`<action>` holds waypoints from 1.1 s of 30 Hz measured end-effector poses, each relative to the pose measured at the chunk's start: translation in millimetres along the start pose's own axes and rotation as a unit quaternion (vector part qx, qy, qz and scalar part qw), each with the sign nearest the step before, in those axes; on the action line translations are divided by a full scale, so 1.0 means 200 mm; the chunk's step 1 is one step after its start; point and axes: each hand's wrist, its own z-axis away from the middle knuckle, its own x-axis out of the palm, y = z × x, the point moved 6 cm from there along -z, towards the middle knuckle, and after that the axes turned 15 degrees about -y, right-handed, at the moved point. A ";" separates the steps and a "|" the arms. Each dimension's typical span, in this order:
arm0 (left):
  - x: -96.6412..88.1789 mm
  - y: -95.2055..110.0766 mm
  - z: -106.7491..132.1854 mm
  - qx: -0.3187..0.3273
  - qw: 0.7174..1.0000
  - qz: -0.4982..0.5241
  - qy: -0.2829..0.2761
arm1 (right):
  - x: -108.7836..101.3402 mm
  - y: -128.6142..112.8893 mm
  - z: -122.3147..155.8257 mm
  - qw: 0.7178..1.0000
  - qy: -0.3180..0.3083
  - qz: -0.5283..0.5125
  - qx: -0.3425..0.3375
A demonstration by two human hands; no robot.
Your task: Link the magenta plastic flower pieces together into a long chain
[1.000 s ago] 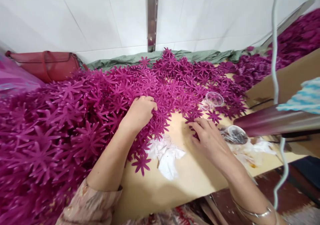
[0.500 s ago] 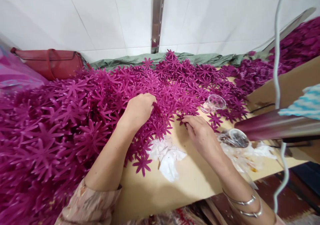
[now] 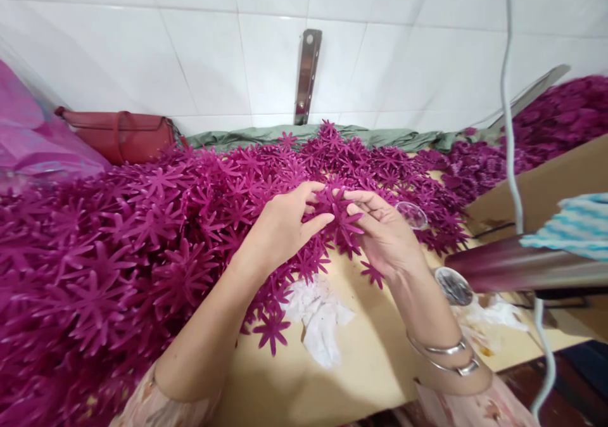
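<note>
Magenta artificial flowers with long narrow petals lie heaped over the left and back of the table. Both hands meet above the pile's front edge at one magenta flower. My left hand has its thumb and fingers closed at the flower's left side. From the right, my right hand pinches the same flower, its fingertips partly hidden by petals. A crumpled white tissue lies on the pale tabletop below the hands.
A clear plastic cup lies behind my right hand, and a small tub stands to its right. A white cable hangs at the right, near a cardboard box. A red bag sits by the wall.
My left hand has risen from the heap and moved right. My right hand has lifted off the tabletop, and both hands now meet at one flower. The view has tilted upward.
</note>
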 end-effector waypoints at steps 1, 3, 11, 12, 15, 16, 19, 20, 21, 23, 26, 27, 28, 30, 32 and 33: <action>0.00 -0.01 -0.01 0.005 0.999 0.029 0.012 | 0.02 0.01 -0.01 1.000 -0.005 -0.020 0.003; 0.00 -0.04 -0.02 0.007 0.997 0.057 0.045 | 0.05 0.03 -0.01 0.999 -0.009 -0.046 0.006; 0.02 -0.10 -0.05 -0.012 0.989 0.138 0.052 | 0.00 0.11 -0.02 0.996 -0.003 -0.094 0.003; 0.03 -0.11 -0.06 -0.014 0.987 0.154 0.043 | -0.02 0.11 -0.02 0.996 -0.003 -0.087 0.004; 0.05 -0.13 -0.07 -0.019 0.981 0.192 0.032 | -0.05 0.12 -0.01 0.999 -0.002 -0.047 0.016; 0.05 -0.13 -0.08 -0.020 0.979 0.200 0.038 | -0.07 0.12 -0.01 0.999 0.000 -0.036 0.018; 0.04 -0.16 -0.08 -0.025 0.970 0.231 0.066 | -0.10 0.13 -0.01 1.000 -0.003 -0.012 0.018; 0.05 -0.16 -0.09 -0.027 0.966 0.249 0.071 | -0.11 0.13 -0.01 1.000 -0.005 0.002 0.019; 0.05 -0.17 -0.09 -0.030 0.959 0.271 0.073 | -0.11 0.14 -0.01 1.000 -0.005 0.023 0.017; 0.06 -0.17 -0.09 -0.040 0.942 0.324 0.071 | -0.14 0.11 0.00 0.996 0.016 0.084 -0.002; 0.07 -0.16 -0.09 -0.059 0.913 0.399 0.064 | -0.18 0.00 0.04 0.966 0.077 0.241 -0.055; 0.07 -0.16 -0.09 -0.062 0.903 0.420 0.061 | -0.20 -0.05 0.06 0.940 0.103 0.318 -0.068; 0.08 -0.15 -0.09 -0.061 0.895 0.439 0.057 | -0.22 -0.11 0.08 0.900 0.141 0.404 -0.080; 0.08 -0.14 -0.10 -0.053 0.879 0.472 0.046 | -0.24 -0.20 0.12 0.796 0.217 0.559 -0.078; 0.09 -0.14 -0.10 -0.045 0.865 0.498 0.039 | -0.29 -0.23 0.13 0.714 0.255 0.652 -0.007; 0.10 -0.14 -0.10 -0.043 0.859 0.508 0.040 | -0.31 -0.21 0.12 0.686 0.260 0.678 0.044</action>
